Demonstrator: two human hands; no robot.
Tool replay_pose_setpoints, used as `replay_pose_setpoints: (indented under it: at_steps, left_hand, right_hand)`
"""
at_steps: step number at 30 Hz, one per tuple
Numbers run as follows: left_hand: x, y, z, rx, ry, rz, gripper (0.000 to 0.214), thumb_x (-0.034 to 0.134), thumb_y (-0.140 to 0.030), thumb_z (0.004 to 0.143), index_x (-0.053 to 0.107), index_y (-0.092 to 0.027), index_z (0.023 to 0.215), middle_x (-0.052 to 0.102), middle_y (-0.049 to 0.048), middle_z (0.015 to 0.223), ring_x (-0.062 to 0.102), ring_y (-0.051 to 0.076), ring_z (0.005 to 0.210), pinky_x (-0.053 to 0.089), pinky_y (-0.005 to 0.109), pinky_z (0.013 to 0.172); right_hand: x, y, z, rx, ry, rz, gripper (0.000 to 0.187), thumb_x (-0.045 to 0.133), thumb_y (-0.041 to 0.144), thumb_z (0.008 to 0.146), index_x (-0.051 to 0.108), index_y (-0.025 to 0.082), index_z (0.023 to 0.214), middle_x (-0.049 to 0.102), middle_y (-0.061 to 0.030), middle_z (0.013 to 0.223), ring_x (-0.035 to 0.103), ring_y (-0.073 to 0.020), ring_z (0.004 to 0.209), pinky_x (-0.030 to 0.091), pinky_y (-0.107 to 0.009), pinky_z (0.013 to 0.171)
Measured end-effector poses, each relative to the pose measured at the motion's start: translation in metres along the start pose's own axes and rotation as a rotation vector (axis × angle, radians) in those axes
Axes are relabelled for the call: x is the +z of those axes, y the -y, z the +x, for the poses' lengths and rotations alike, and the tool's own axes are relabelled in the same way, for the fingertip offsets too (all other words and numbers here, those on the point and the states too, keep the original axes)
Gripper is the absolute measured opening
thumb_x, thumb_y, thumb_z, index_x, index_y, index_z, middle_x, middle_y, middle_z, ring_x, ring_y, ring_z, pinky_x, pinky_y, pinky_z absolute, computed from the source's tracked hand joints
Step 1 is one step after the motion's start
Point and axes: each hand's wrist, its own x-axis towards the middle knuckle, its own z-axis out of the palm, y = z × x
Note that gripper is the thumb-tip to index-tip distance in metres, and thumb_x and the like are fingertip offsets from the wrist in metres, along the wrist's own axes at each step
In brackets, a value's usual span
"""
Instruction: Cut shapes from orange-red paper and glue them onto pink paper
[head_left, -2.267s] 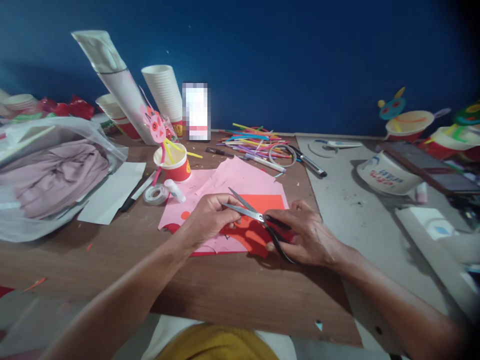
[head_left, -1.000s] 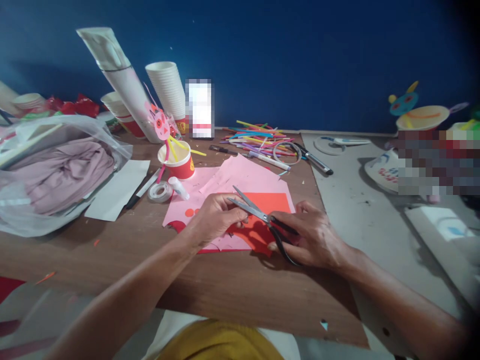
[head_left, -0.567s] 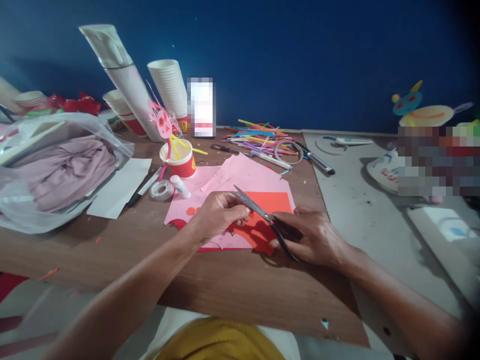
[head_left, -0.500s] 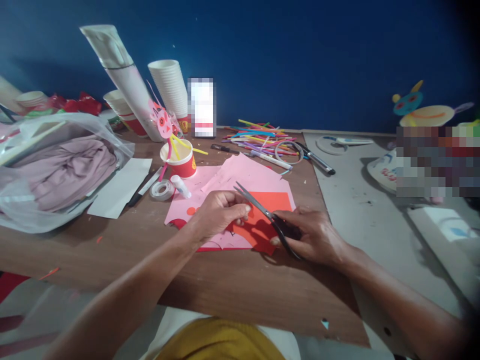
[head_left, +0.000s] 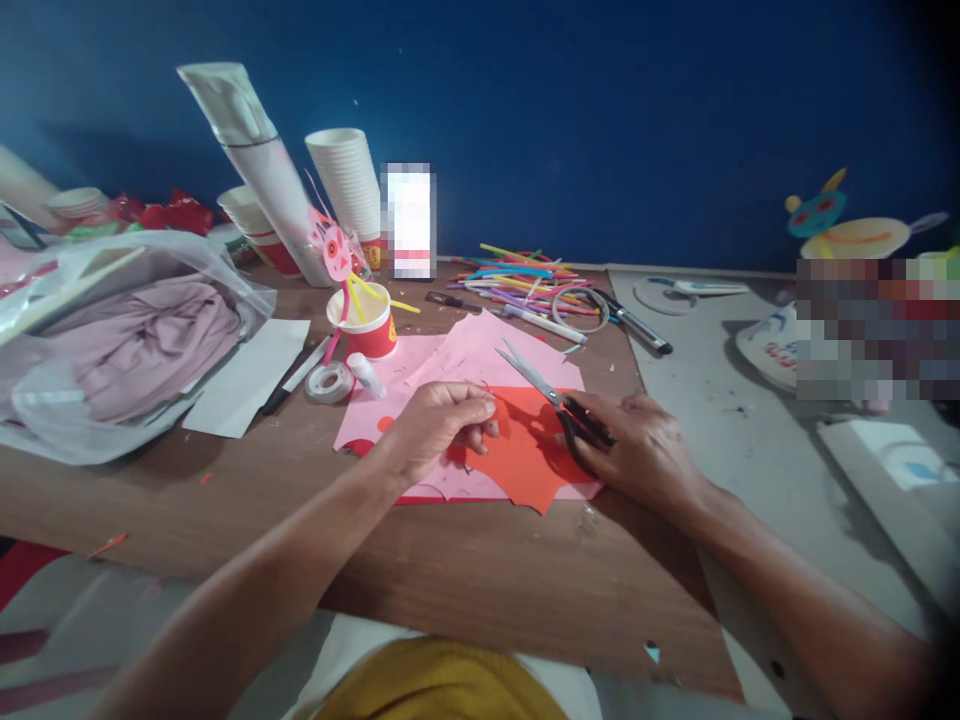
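In my right hand (head_left: 637, 440) is a pair of black-handled scissors (head_left: 551, 392), the blades slightly apart and pointing up and left. They hang over an orange paper sheet (head_left: 529, 480) with scalloped cut edges. My left hand (head_left: 446, 425) is closed in a pinch beside the blades, over the left part of that sheet. Whatever its fingertips hold is too small to make out, with an orange bit near them. Below lies pink paper (head_left: 487, 345) with drawn marks. A small orange disc (head_left: 385, 424) rests on the pink paper, partly behind my left hand.
A red paper cup (head_left: 371, 335) with a pink paper face, a glue stick (head_left: 366, 375) and a tape roll (head_left: 330, 382) stand left. Behind are stacked cups (head_left: 345, 180), a lit phone (head_left: 410, 220) and colourful pipe cleaners (head_left: 517, 275). A plastic bag (head_left: 142, 340) lies far left.
My right hand has moved slightly right and up with the scissors, away from my left hand. The left hand stays pinched in nearly the same place. The view has shifted a little.
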Motion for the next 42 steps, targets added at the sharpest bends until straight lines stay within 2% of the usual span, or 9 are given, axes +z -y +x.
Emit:
replay_pose_setpoints:
  at_steps: [4, 10, 14, 19, 25, 33, 42]
  left_hand:
    - [0.001, -0.001, 0.0, -0.011, -0.023, -0.019, 0.012, 0.061, -0.022, 0.07, 0.062, -0.01, 0.07, 0.061, 0.0003, 0.06, 0.051, 0.004, 0.044, 0.044, 0.018, 0.047]
    - [0.003, 0.0, -0.002, 0.029, -0.043, 0.064, 0.007, 0.059, -0.014, 0.066, 0.063, -0.011, 0.072, 0.061, -0.0009, 0.058, 0.053, 0.006, 0.047, 0.044, 0.019, 0.051]
    - [0.005, 0.001, -0.002, 0.024, -0.065, 0.163, 0.013, 0.057, -0.01, 0.062, 0.064, -0.013, 0.074, 0.06, -0.0016, 0.058, 0.052, 0.007, 0.048, 0.042, 0.019, 0.05]
    - [0.005, 0.001, -0.002, 0.023, -0.072, 0.296, 0.018, 0.057, -0.013, 0.062, 0.067, -0.012, 0.077, 0.059, -0.0006, 0.056, 0.05, 0.008, 0.049, 0.038, 0.02, 0.049]
    - [0.007, -0.001, -0.004, 0.04, -0.047, 0.264, 0.018, 0.056, -0.012, 0.062, 0.068, -0.012, 0.076, 0.057, -0.0015, 0.053, 0.049, 0.008, 0.049, 0.037, 0.02, 0.047]
    - [0.006, -0.001, -0.004, 0.087, -0.018, 0.285, 0.02, 0.055, -0.01, 0.063, 0.068, -0.012, 0.077, 0.057, -0.0012, 0.055, 0.048, 0.007, 0.05, 0.036, 0.019, 0.047]
    - [0.005, 0.0, -0.004, 0.064, 0.001, 0.307, 0.022, 0.054, -0.012, 0.063, 0.069, -0.012, 0.08, 0.061, 0.0015, 0.06, 0.049, 0.009, 0.051, 0.037, 0.022, 0.049]
  right_hand:
    - [-0.006, 0.003, 0.002, -0.007, 0.019, 0.094, 0.031, 0.054, 0.028, 0.076, 0.064, 0.019, 0.104, 0.067, -0.0028, 0.064, 0.054, -0.0171, 0.054, 0.039, -0.03, 0.066]
    - [-0.023, 0.015, 0.005, -0.113, 0.114, 0.302, 0.042, 0.062, 0.042, 0.073, 0.06, 0.018, 0.108, 0.071, -0.0091, 0.093, 0.062, -0.0206, 0.074, 0.037, -0.033, 0.072]
    - [-0.026, 0.019, 0.004, -0.139, 0.154, 0.364, 0.039, 0.062, 0.038, 0.073, 0.06, 0.018, 0.107, 0.072, -0.0073, 0.089, 0.064, -0.0198, 0.075, 0.035, -0.033, 0.075]
    - [-0.025, 0.019, 0.005, -0.144, 0.182, 0.398, 0.04, 0.062, 0.037, 0.073, 0.06, 0.016, 0.107, 0.072, -0.0071, 0.086, 0.064, -0.0187, 0.071, 0.033, -0.034, 0.076]
    - [-0.023, 0.018, 0.004, -0.158, 0.184, 0.395, 0.038, 0.06, 0.031, 0.074, 0.059, 0.015, 0.108, 0.072, -0.0072, 0.087, 0.065, -0.0185, 0.072, 0.032, -0.033, 0.075]
    - [-0.02, 0.015, 0.003, -0.172, 0.156, 0.364, 0.037, 0.06, 0.032, 0.074, 0.058, 0.017, 0.108, 0.071, -0.0065, 0.087, 0.065, -0.0186, 0.075, 0.031, -0.034, 0.077]
    - [-0.019, 0.016, 0.003, -0.192, 0.168, 0.371, 0.037, 0.059, 0.027, 0.073, 0.058, 0.017, 0.108, 0.071, -0.0061, 0.085, 0.064, -0.0172, 0.07, 0.032, -0.032, 0.074]
